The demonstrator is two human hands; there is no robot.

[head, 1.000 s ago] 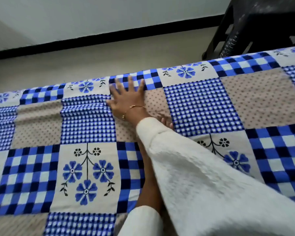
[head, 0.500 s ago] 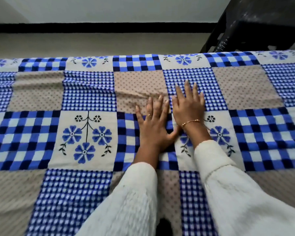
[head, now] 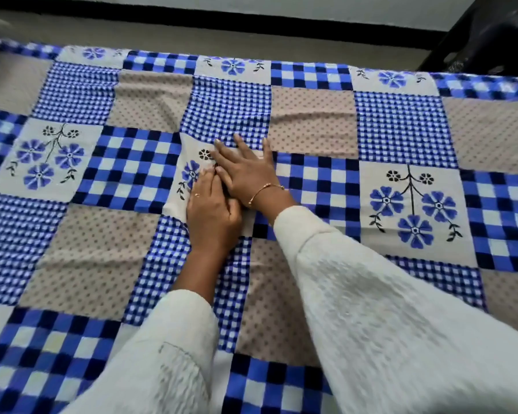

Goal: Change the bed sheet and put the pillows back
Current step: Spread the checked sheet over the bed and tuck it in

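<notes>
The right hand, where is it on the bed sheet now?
In the head view, the right hand lies flat near the middle of the bed sheet, just right of the left hand and touching it.

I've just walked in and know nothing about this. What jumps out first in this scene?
The bed sheet grabs the eye: a bold patchwork of blue checks, dotted beige squares and blue flower panels filling nearly the whole view. At its middle two hands lie flat on the cloth, the left hand partly tucked under the right hand, which wears a thin gold bracelet. Both arms come in from the bottom in white sleeves.
</notes>
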